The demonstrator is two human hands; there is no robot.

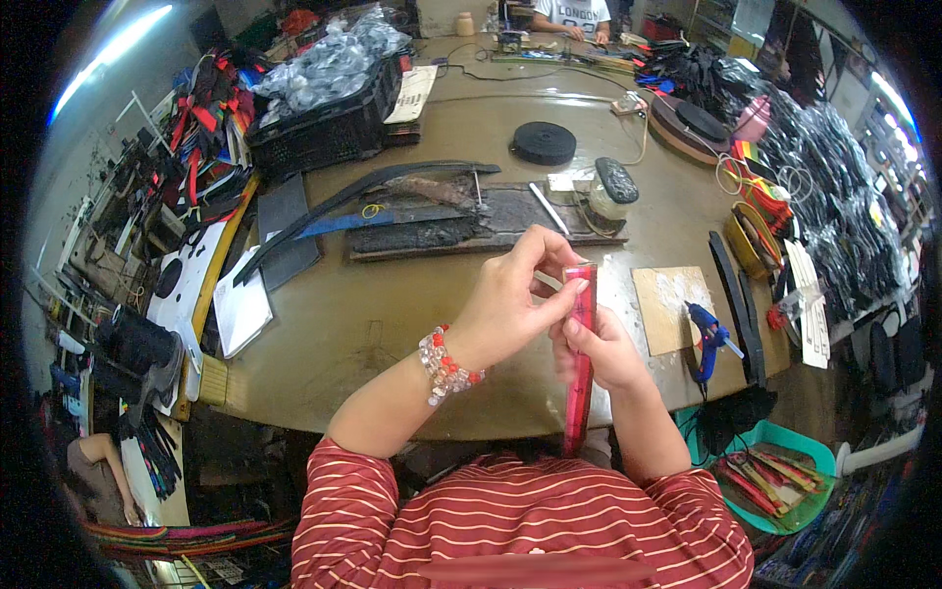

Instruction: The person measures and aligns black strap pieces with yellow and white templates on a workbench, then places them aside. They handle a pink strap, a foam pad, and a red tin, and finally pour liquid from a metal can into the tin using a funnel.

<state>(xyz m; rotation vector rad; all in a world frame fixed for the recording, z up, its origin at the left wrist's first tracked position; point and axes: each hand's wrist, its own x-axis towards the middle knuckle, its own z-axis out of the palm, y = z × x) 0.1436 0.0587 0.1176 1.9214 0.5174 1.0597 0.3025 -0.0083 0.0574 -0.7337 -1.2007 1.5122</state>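
I hold a narrow red strap with dark edges upright in front of my chest. My left hand, with a beaded bracelet at its wrist, pinches the strap's upper end between thumb and fingers. Just below, my right hand grips the same strap, its thumb lying across the front. From there the strap hangs past the table edge toward my shirt. Right of my hands, a blue glue gun rests by a whitish-smeared square board.
A dark work block with tools lies beyond my hands, below a black webbing roll. A black crate of plastic-wrapped goods stands far left. At lower right sits a teal basket of straps. Another person sits across the table.
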